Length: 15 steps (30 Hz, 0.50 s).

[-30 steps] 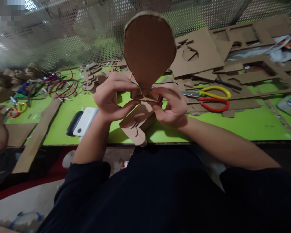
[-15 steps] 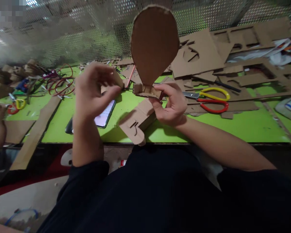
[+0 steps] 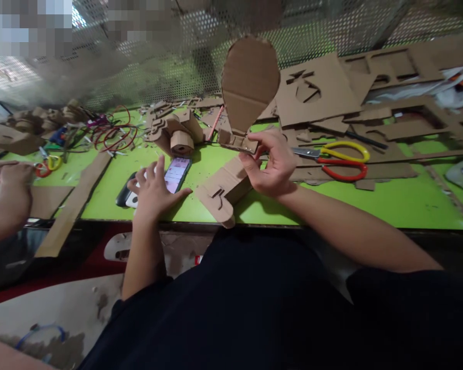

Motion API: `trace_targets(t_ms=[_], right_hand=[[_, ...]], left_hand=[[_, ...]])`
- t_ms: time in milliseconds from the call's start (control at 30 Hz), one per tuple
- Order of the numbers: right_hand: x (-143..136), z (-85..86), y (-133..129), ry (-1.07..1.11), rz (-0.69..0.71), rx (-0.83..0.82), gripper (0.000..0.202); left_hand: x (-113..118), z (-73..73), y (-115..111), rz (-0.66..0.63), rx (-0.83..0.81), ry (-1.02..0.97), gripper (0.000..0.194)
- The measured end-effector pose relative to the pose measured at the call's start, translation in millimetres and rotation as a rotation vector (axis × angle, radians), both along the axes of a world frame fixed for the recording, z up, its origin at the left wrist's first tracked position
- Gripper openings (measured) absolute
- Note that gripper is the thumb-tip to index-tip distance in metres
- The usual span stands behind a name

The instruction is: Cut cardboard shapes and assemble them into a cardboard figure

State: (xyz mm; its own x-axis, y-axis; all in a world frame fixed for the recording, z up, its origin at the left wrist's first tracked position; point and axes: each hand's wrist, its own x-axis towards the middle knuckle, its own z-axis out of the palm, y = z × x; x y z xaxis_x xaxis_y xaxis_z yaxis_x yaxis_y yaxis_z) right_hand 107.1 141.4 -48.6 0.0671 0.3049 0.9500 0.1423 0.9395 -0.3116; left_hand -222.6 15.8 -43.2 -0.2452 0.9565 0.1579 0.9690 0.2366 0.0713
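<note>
My right hand (image 3: 272,163) pinches the small boxy base of a cardboard piece (image 3: 250,85), whose rounded, teardrop-shaped panel stands upright above the fingers. Below it, on the green table, lies an L-shaped cardboard box (image 3: 224,190) with a slit and a curved cut in its face. My left hand (image 3: 154,190) has its fingers spread and holds nothing. It is low over the table, beside a phone (image 3: 178,172) with a lit screen; whether it touches the phone I cannot tell. A black-and-white object (image 3: 129,195) lies partly behind its fingers.
Scissors (image 3: 343,159) with yellow and red handles lie at right among cardboard sheets (image 3: 316,97). Cardboard shapes (image 3: 182,141) sit behind the phone. Red cable (image 3: 118,133) coils farther left. Another person's hand (image 3: 11,190) is at the left edge, near a cardboard strip (image 3: 77,200).
My left hand has dropped from its raised, curled position and spread its fingers near the phone. My right hand still holds the cardboard piece, whose panel appears lower and smaller.
</note>
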Motion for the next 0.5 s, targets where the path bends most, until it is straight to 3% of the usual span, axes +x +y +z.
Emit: trace_targets(t_ms=[267,367,500], right_hand=[[1,0.4,-5,0.005,0.095,-0.044,0.03],[1,-0.7,-6,0.012,0.119,-0.056,0.031],[2,-1.7,-7,-0.021,0.064,-0.089,0.031]], left_hand=[[-22,23.6,56,-0.091,-0.243,0.039,0.123],[-9,24.3,52,-0.124,-0.213,-0.039,0.117],[23,22.5,27,-0.091,-0.018,-0.067,0.12]])
